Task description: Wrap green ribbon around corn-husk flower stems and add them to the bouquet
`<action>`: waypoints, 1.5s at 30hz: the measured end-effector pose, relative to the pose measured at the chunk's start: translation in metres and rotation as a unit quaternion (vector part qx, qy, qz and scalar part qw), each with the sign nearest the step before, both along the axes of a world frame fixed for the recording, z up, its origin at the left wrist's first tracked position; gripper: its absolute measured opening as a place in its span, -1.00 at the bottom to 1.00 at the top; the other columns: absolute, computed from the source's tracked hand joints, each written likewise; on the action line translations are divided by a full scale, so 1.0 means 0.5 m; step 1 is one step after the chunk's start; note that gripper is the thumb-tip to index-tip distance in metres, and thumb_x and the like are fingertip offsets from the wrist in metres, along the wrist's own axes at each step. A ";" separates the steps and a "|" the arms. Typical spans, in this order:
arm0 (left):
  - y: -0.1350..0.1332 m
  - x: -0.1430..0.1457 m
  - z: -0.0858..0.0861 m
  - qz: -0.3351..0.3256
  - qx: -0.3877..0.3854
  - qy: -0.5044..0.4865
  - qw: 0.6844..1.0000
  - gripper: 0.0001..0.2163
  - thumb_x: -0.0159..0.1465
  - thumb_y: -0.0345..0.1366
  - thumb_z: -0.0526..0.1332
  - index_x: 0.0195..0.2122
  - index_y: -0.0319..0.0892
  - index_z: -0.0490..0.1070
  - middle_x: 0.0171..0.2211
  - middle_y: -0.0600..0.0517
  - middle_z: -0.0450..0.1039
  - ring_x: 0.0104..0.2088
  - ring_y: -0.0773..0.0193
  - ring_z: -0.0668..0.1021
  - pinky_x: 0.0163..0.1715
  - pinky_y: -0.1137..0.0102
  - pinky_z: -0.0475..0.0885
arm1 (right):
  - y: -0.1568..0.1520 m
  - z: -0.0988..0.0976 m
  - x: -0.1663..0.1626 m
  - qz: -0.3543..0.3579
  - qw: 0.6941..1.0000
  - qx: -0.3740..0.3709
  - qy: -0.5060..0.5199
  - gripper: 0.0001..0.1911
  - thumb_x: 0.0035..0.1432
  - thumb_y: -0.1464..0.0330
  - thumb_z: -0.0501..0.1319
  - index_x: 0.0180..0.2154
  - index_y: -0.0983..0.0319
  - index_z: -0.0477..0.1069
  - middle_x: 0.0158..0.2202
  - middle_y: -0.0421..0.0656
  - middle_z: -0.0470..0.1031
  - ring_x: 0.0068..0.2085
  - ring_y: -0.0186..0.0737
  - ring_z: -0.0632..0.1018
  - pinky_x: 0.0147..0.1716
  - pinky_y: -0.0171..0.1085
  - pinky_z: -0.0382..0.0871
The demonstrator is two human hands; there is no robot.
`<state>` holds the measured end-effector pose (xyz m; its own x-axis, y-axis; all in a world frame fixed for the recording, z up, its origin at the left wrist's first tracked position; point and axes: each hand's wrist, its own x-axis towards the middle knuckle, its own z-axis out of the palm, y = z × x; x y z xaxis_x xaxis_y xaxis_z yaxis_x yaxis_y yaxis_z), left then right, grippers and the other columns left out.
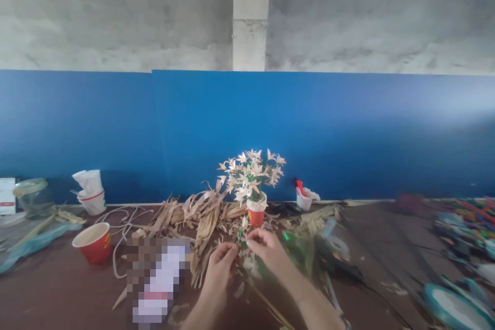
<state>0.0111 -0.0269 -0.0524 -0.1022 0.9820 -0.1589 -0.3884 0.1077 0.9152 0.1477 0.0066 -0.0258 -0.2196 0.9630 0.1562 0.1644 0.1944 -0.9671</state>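
Note:
In front of me, my left hand (221, 262) is closed, its thumb and fingertips pinched at the lower end of a small pale flower with a green stem (242, 231). My right hand (266, 246) is beside it, fingers curled and pinched near the same stem; what lies between those fingertips is too small to make out. Just beyond the hands stands a red paper cup (256, 217) holding a bunch of similar cream flowers (253, 175) on green stems. Dry corn husks (204, 216) are heaped to the left of that cup, and husk scraps lie under my hands.
An open red paper cup (95, 245), a white cable (122, 224) and a pixelated patch (160, 283) are on the left. Behind stand a white cup with tissue (92, 198) and a glass jar (34, 198). Tape rolls (338, 247) and a teal-rimmed round item (456, 307) lie right.

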 end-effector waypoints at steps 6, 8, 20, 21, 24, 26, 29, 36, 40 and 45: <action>-0.003 0.004 0.008 -0.007 -0.019 -0.006 1.000 -0.62 -0.17 -0.02 0.34 -0.54 -0.20 0.27 -0.76 0.20 0.27 -0.83 0.63 0.03 -0.82 0.61 -0.19 | 0.008 -0.020 -0.013 -0.004 0.998 -0.023 0.050 -0.85 -0.10 0.30 0.22 -0.49 0.27 0.39 -0.60 -0.26 0.43 -0.51 -0.33 0.44 -0.45 -0.37 0.27; -0.004 0.005 0.009 -0.008 -0.012 -0.010 1.000 -0.63 -0.15 -0.02 0.33 -0.54 -0.20 0.27 -0.75 0.20 0.28 -0.83 0.63 0.03 -0.82 0.61 -0.19 | 0.010 -0.023 -0.014 -0.004 0.998 -0.029 0.050 -0.84 -0.10 0.29 0.23 -0.51 0.28 0.38 -0.60 -0.25 0.42 -0.52 -0.33 0.43 -0.45 -0.36 0.27; -0.013 0.010 0.010 -0.010 -0.005 -0.013 1.000 -0.66 -0.11 -0.04 0.32 -0.54 -0.20 0.28 -0.72 0.18 0.29 -0.81 0.63 0.04 -0.80 0.62 -0.17 | -0.005 -0.020 -0.024 -0.042 0.999 0.013 0.008 -0.83 -0.04 0.29 0.19 -0.53 0.26 0.31 -0.59 -0.28 0.32 -0.51 -0.34 0.35 -0.47 -0.37 0.23; -0.014 0.010 0.011 -0.010 -0.005 -0.011 1.000 -0.66 -0.11 -0.04 0.32 -0.54 -0.20 0.28 -0.72 0.18 0.29 -0.81 0.62 0.05 -0.80 0.62 -0.17 | -0.005 -0.021 -0.025 -0.045 0.999 0.018 0.002 -0.83 -0.04 0.29 0.18 -0.53 0.26 0.30 -0.59 -0.28 0.31 -0.50 -0.34 0.35 -0.47 -0.37 0.23; -0.016 0.011 0.015 -0.007 -0.003 -0.002 1.000 -0.66 -0.11 -0.04 0.32 -0.54 -0.20 0.28 -0.73 0.18 0.28 -0.80 0.61 0.07 -0.80 0.61 -0.16 | -0.006 -0.024 -0.027 -0.062 0.997 0.045 -0.003 -0.86 -0.04 0.32 0.17 -0.51 0.24 0.27 -0.55 -0.27 0.33 -0.47 -0.32 0.37 -0.44 -0.36 0.25; -0.016 0.012 0.016 -0.003 -0.002 0.007 1.000 -0.65 -0.11 -0.02 0.31 -0.54 -0.20 0.29 -0.73 0.19 0.28 -0.81 0.60 0.08 -0.79 0.61 -0.15 | -0.006 -0.028 -0.029 -0.079 0.994 0.074 -0.001 -0.88 -0.04 0.33 0.18 -0.50 0.23 0.26 -0.52 -0.25 0.35 -0.43 -0.29 0.39 -0.40 -0.35 0.27; -0.016 0.011 0.012 0.008 0.007 0.027 1.000 -0.64 -0.11 0.00 0.31 -0.53 -0.20 0.31 -0.72 0.19 0.27 -0.80 0.58 0.10 -0.79 0.60 -0.13 | -0.008 -0.033 -0.029 -0.111 0.984 0.136 -0.019 -0.90 -0.05 0.35 0.19 -0.52 0.22 0.28 -0.48 -0.21 0.39 -0.36 -0.23 0.42 -0.30 -0.31 0.28; -0.008 0.007 0.006 0.026 0.044 0.059 0.997 -0.65 -0.08 -0.01 0.30 -0.56 -0.21 0.31 -0.74 0.21 0.23 -0.78 0.55 0.12 -0.78 0.58 -0.04 | -0.014 -0.027 -0.033 -0.157 0.966 0.200 -0.048 -0.89 -0.04 0.35 0.22 -0.56 0.21 0.43 -0.40 -0.13 0.46 -0.25 -0.15 0.45 -0.19 -0.25 0.28; -0.007 0.008 0.010 0.030 0.058 0.086 0.994 -0.66 -0.06 -0.01 0.28 -0.57 -0.21 0.31 -0.75 0.22 0.18 -0.76 0.53 0.12 -0.75 0.57 -0.01 | -0.012 -0.025 -0.037 -0.163 0.970 0.174 -0.052 -0.87 -0.05 0.34 0.24 -0.58 0.22 0.45 -0.39 -0.11 0.47 -0.25 -0.14 0.47 -0.21 -0.25 0.29; -0.006 0.009 0.002 0.035 0.092 0.112 0.989 -0.67 -0.01 -0.03 0.25 -0.57 -0.23 0.32 -0.70 0.17 0.24 -0.68 0.47 0.22 -0.67 0.55 0.11 | -0.013 -0.017 -0.040 -0.158 0.973 0.158 -0.054 -0.85 -0.05 0.34 0.23 -0.59 0.23 0.46 -0.39 -0.11 0.47 -0.26 -0.15 0.48 -0.21 -0.25 0.30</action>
